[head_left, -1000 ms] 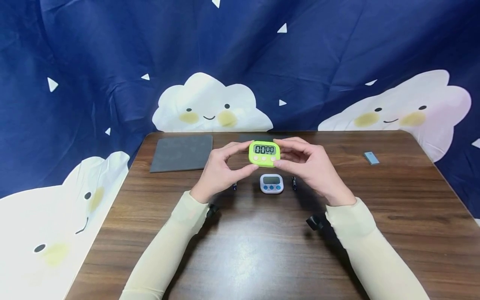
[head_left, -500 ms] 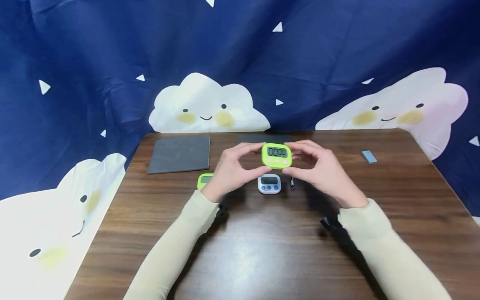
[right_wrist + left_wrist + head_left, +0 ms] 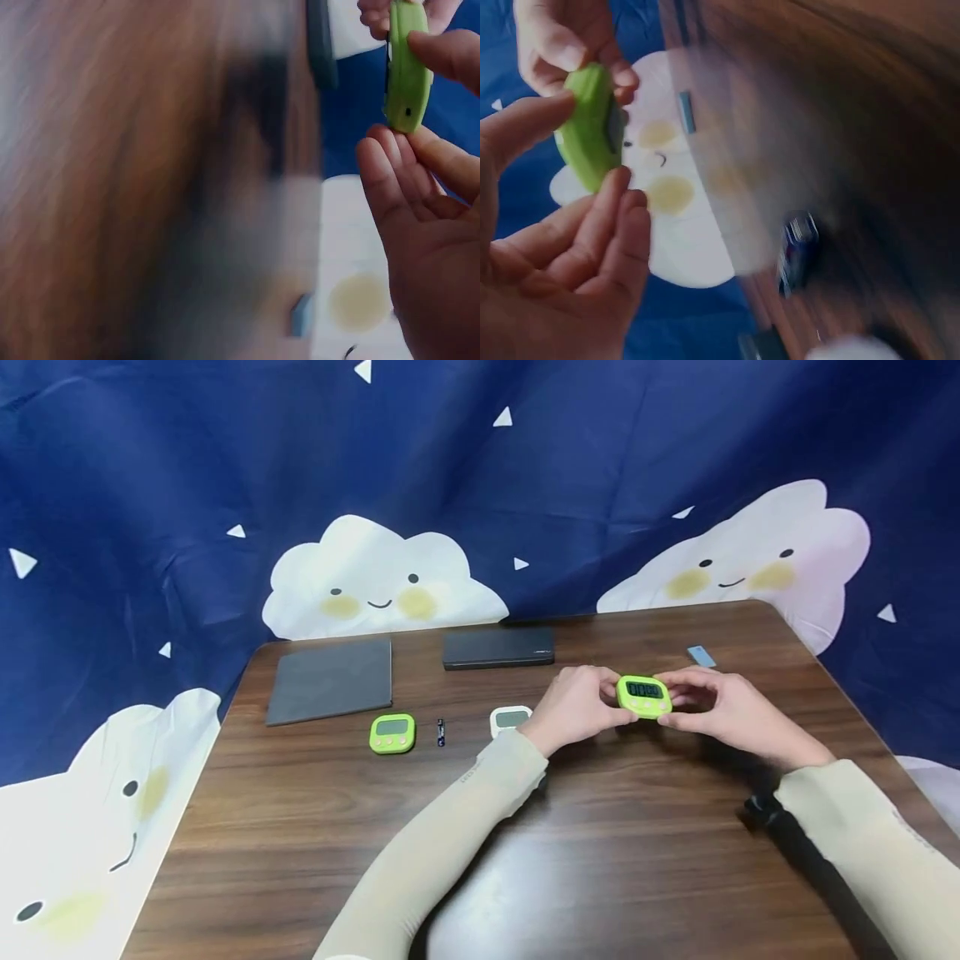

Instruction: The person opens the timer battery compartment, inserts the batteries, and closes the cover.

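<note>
Both hands hold a lime-green digital timer point(image 3: 645, 697) above the table's right half, its lit display showing zeros. The left hand point(image 3: 573, 706) pinches its left edge between thumb and fingers, and the right hand point(image 3: 731, 710) pinches the right edge. Seen edge-on in the left wrist view, the green timer point(image 3: 589, 127) has a fingertip of each hand on it. A white timer point(image 3: 512, 719) lies on the table, partly hidden behind the left hand. Further left are a small dark battery point(image 3: 441, 732) and a second green timer point(image 3: 392, 733) with a blank display.
A flat dark grey board point(image 3: 330, 681) lies at the back left of the wooden table point(image 3: 300, 827). A black box point(image 3: 498, 647) is at the back middle. Beyond the right hand sits a small light-blue block point(image 3: 702, 656). Another battery point(image 3: 799, 251) shows in the left wrist view.
Both hands have carried the green timer to the right and slightly lower. The head view has turned right; the second green timer and the black box have come out from behind the hands.
</note>
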Demonstrator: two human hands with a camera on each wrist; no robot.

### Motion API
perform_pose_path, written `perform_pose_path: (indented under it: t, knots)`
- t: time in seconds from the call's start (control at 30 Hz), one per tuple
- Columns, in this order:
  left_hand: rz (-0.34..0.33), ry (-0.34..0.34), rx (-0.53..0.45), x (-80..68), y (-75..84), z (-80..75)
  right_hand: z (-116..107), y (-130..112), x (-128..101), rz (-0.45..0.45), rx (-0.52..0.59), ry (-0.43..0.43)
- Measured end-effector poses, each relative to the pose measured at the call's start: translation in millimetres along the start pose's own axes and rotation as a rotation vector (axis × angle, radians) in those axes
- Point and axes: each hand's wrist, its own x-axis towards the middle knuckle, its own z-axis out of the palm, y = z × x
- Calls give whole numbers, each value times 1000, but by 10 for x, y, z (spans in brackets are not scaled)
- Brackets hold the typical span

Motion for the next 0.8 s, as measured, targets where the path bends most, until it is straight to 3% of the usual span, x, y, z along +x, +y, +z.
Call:
perform_pose_path:
  t: [0.13,0.33,0.57,0.8]
  knots:
    - [-79,-63,68,63,55,62,36,150,56,15,-5,-52]
    - [-167,-133,121,136,59,114,74,201,141,15,-135,-93]
    - [-172,-161,197,167,23,160,135,187,164,13,-184,-118]
    - [-147,-150,199,140,-35,192,165,162,158,14,-193,-119]
